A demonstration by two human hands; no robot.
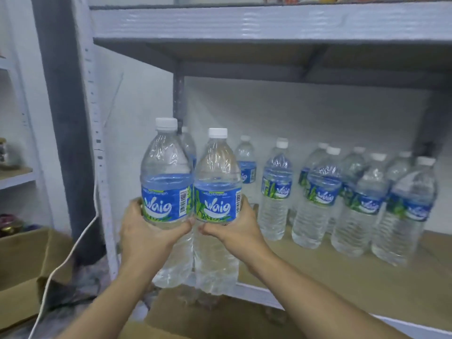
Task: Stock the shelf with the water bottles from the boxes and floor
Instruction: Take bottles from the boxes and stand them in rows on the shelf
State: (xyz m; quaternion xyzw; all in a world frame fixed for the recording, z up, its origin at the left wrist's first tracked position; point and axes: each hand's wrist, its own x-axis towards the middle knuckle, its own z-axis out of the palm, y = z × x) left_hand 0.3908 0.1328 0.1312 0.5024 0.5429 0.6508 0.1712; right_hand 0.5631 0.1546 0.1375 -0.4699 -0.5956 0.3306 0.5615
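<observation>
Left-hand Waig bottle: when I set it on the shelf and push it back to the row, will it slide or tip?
The Waig bottle in the left hand looks full, so probably heavy for its size. Tall and narrow, it may tip if pushed high; push low. The wooden shelf board looks matte, so it likely drags rather than glides.

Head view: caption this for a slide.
Stocking water: left hand grips the left bottle, right hand the right bottle, before a shelf of standing bottles.
</observation>
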